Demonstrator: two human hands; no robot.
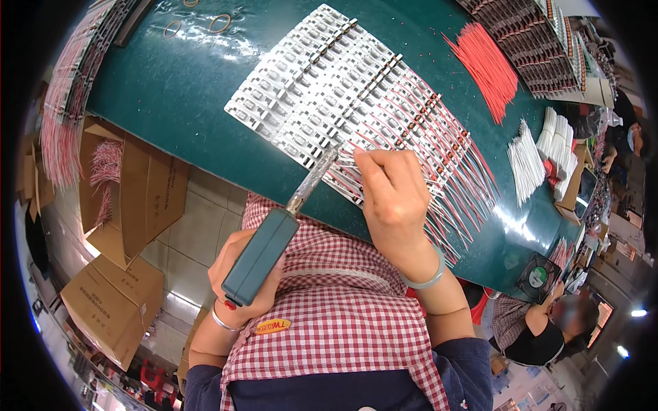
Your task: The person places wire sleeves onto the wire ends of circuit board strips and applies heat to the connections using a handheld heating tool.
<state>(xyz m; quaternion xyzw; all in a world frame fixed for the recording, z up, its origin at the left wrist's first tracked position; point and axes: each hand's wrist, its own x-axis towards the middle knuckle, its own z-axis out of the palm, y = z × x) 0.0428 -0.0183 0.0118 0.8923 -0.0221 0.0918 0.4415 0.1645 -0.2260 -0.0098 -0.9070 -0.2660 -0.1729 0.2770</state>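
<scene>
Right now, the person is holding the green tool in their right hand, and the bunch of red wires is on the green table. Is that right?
Not quite: the head view shows the green tool in the left hand. The bunch of red wires is on the green table.

Green table [185, 116], white boards [329, 89], red wires [485, 74]

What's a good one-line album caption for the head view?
Left hand gripping a green-handled tool, right hand near its tip, above rows of white parts, some trailing red and white wires.
</scene>
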